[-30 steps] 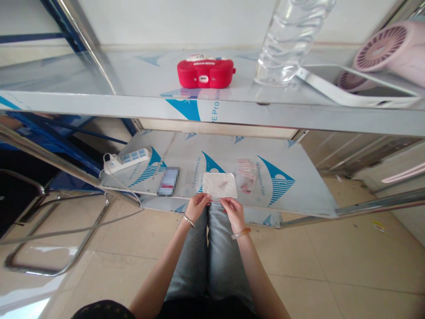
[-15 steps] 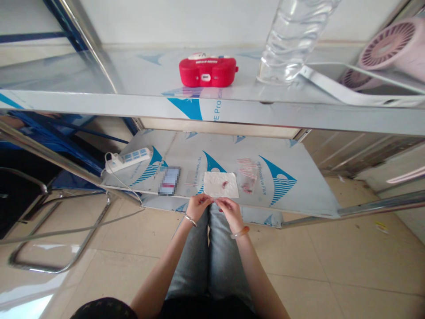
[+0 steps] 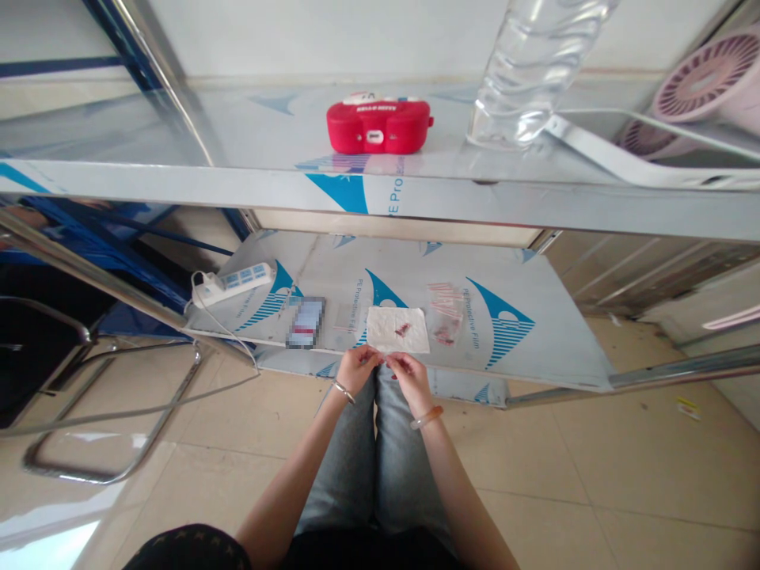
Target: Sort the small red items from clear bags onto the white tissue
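My left hand [image 3: 359, 366] and my right hand [image 3: 408, 375] meet over my knees at the front edge of the lower shelf. Thumb and fingers of each are pinched together, closed. Something tiny and reddish may be between the fingertips, too small to make out. Just beyond the hands lies a white tissue [image 3: 389, 326], with a small heap of dark red bits [image 3: 402, 329] on it. To its right are clear plastic bags, one with pinkish strips [image 3: 445, 301] and one with small red pieces [image 3: 444, 336]. A clear packet [image 3: 343, 318] lies left of the tissue.
On the lower shelf [image 3: 534, 348] lie a phone [image 3: 306, 323] and a white power strip [image 3: 241, 283] with its cable. The upper shelf holds a red case [image 3: 378, 127], a water bottle [image 3: 528, 79] and a pink fan [image 3: 706, 75]. A metal-framed chair [image 3: 107, 475] stands at left.
The view has shifted slightly, so the scene sits a little further right. Both hands stay pinched close together in nearly the same place.
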`<state>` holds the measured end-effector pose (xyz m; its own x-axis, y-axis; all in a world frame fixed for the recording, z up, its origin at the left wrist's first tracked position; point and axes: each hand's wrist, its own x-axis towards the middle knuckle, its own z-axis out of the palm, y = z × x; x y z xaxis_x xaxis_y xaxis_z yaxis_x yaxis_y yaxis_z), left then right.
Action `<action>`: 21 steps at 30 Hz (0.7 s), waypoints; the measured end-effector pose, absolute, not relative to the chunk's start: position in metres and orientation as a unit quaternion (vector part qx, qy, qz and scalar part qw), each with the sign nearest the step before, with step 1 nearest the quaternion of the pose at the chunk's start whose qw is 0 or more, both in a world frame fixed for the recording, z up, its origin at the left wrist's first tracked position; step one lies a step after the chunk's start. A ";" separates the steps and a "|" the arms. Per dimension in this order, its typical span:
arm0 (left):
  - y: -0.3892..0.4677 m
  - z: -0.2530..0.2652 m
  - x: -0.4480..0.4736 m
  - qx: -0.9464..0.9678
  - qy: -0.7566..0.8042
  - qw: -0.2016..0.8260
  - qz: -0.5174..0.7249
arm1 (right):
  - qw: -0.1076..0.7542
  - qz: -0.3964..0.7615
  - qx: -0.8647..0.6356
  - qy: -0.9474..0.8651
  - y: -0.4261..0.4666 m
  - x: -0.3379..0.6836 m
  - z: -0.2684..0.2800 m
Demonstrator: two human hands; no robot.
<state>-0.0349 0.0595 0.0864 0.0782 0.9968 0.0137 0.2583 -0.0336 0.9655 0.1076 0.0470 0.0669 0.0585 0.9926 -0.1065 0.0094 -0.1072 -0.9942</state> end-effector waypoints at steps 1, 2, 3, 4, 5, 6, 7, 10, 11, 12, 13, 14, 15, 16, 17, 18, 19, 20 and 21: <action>0.060 0.086 -0.035 0.585 0.537 0.442 0.417 | 0.484 0.506 -0.546 -0.461 0.047 0.106 0.067; 0.060 0.086 -0.035 0.583 0.539 0.442 0.418 | 0.484 0.503 -0.547 -0.461 0.047 0.105 0.068; 0.061 0.086 -0.036 0.582 0.540 0.442 0.417 | 0.484 0.502 -0.548 -0.462 0.047 0.104 0.068; 0.061 0.086 -0.036 0.582 0.540 0.442 0.417 | 0.484 0.501 -0.548 -0.463 0.047 0.103 0.068; 0.062 0.086 -0.037 0.583 0.540 0.442 0.416 | 0.484 0.501 -0.547 -0.465 0.046 0.103 0.068; 0.062 0.086 -0.038 0.585 0.539 0.442 0.414 | 0.483 0.501 -0.544 -0.469 0.046 0.102 0.067; 0.062 0.086 -0.038 0.588 0.538 0.442 0.412 | 0.482 0.501 -0.542 -0.473 0.046 0.102 0.067; 0.063 0.085 -0.041 0.596 0.536 0.440 0.405 | 0.478 0.498 -0.539 -0.483 0.046 0.100 0.063; 0.063 0.085 -0.042 0.597 0.537 0.440 0.403 | 0.477 0.497 -0.540 -0.485 0.046 0.100 0.062; 0.063 0.085 -0.043 0.598 0.538 0.439 0.401 | 0.476 0.495 -0.540 -0.486 0.047 0.099 0.061; 0.064 0.084 -0.043 0.598 0.540 0.438 0.399 | 0.476 0.494 -0.540 -0.488 0.047 0.099 0.060; 0.064 0.083 -0.044 0.599 0.541 0.438 0.396 | 0.475 0.493 -0.540 -0.490 0.047 0.099 0.060; 0.064 0.082 -0.045 0.600 0.542 0.437 0.394 | 0.474 0.492 -0.540 -0.492 0.048 0.098 0.060; 0.064 0.081 -0.045 0.600 0.543 0.437 0.392 | 0.474 0.490 -0.539 -0.495 0.048 0.098 0.060; 0.064 0.080 -0.046 0.601 0.544 0.436 0.391 | 0.474 0.488 -0.538 -0.498 0.048 0.097 0.061; 0.064 0.080 -0.046 0.604 0.543 0.435 0.389 | 0.474 0.486 -0.538 -0.500 0.048 0.096 0.061; 0.064 0.080 -0.046 0.606 0.544 0.432 0.387 | 0.473 0.484 -0.538 -0.502 0.048 0.095 0.062; 0.064 0.080 -0.047 0.610 0.544 0.429 0.385 | 0.472 0.483 -0.539 -0.503 0.048 0.094 0.062; 0.063 0.080 -0.047 0.612 0.545 0.426 0.383 | 0.471 0.484 -0.540 -0.503 0.048 0.093 0.061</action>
<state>-0.0470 0.0635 0.0802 0.1129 0.9936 0.0057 0.3406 -0.0441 0.9392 0.0934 0.0482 0.0614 0.0259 0.9984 -0.0496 0.0869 -0.0517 -0.9949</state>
